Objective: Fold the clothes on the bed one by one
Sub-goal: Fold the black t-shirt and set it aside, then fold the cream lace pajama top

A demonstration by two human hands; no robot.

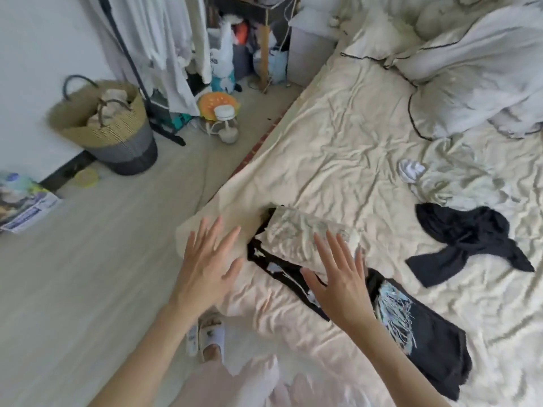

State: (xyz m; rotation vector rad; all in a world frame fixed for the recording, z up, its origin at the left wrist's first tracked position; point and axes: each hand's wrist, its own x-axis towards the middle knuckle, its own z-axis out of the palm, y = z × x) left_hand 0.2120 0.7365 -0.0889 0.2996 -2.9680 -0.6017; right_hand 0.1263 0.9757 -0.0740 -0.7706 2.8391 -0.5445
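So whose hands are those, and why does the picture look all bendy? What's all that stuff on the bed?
There is no machine here. A person wears a wide camera on their head, looking down, and that bends the edges. The two hands are theirs: the left hand and the right hand. Both are open with fingers spread and hold nothing.

They are folding clothes on the bed. By the hands lies a folded pale patterned piece on top of a black garment with a light print. Further right are a crumpled black garment, a small white sock and a rumpled pale cloth. On the floor stands a woven basket.
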